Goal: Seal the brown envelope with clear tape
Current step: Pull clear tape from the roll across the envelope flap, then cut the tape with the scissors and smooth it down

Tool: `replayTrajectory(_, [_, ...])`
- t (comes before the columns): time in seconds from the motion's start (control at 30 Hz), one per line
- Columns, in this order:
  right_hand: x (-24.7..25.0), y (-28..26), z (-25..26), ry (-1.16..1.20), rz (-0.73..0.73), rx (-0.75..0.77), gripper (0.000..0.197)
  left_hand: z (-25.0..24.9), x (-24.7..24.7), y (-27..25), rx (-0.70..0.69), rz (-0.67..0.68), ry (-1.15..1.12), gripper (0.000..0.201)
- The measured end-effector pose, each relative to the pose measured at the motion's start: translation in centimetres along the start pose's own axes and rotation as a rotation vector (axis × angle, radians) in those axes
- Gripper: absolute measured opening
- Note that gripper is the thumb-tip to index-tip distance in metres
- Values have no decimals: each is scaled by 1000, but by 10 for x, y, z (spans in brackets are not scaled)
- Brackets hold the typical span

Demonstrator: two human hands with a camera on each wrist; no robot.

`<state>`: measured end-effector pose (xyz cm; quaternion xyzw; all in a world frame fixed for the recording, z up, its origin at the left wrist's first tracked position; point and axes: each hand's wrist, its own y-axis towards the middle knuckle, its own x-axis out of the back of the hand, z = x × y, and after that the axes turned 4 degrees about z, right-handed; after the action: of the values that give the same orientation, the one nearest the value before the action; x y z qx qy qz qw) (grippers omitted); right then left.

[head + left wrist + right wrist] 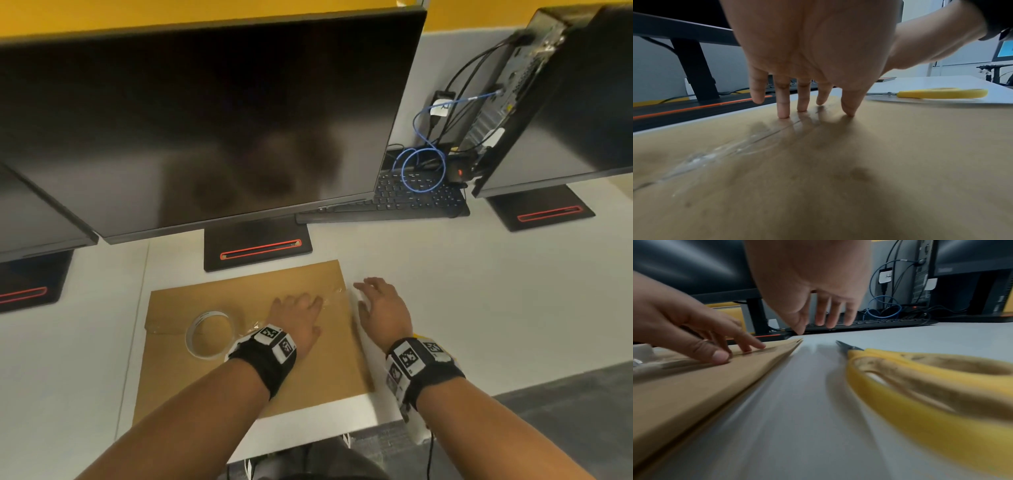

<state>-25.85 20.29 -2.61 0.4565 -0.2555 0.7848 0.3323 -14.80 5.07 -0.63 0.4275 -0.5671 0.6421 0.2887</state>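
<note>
A brown envelope (191,370) lies flat on the white desk (479,308), just in front of the middle monitor's stand (257,251). The person's left hand (298,322) is spread palm-down on it, fingers straight, and from the left wrist view the fingertips (783,113) and thumb press down on the paper right where a strip of clear tape (719,151) runs along the flap seam; the tape looks wrinkled and glossy toward the left end of the seam. The roll of clear tape (210,334) sits on the envelope too, lying flat just to the left of that wrist, and I can't tell whether the strip is cut free of it. The right hand (383,308) hangs just off the envelope's right edge, above the bare desk, fingers loosely extended and holding nothing; in the right wrist view its fingers point down without reaching the surface. A pair of yellow-handled scissors (920,378) lies on the desk to the right of the envelope, near the right wrist, blades pointing away toward the keyboard (411,198), apart from both hands. Behind the keyboard a blue cable (421,168) coils beside the back of a black computer case (527,85). Dark monitors stand to either side of the middle one (205,120).
</note>
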Motion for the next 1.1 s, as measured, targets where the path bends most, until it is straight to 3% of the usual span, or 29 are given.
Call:
replayTrajectory(0.07, [12, 0, -11, -86, -42, -165, 44, -1, 0, 3, 9, 17, 17, 61])
replayTrajectory(0.13, [20, 0, -24, -153, 55, -318, 53, -2, 0, 5, 19, 24, 31, 61])
replayTrajectory(0.2, [23, 0, -34, -163, 113, -380, 52, -3, 0, 6, 28, 20, 36, 61])
replayTrajectory(0.47, [17, 4, -37, 173, 62, -382, 20, -3, -2, 3, 43, 12, 21, 62])
replayTrajectory(0.7, [32, 13, 3, 383, 38, -127, 18, 7, 1, 3, 0, -29, -58, 56])
replayTrajectory(0.77, [34, 17, 24, 425, 57, -28, 14, 17, 7, 2, 12, -28, -229, 56])
replayTrajectory(0.83, [31, 19, 44, 470, 112, 46, 13, 25, 17, -1, 79, -64, -600, 55])
replayTrajectory(0.93, [21, 18, 75, 455, 195, 153, 12, 38, 30, -9, 167, -254, -1184, 44])
replayTrajectory(1.1, [7, 15, 115, 455, 276, 256, 20, 67, 24, -14, 294, -411, -1337, 27])
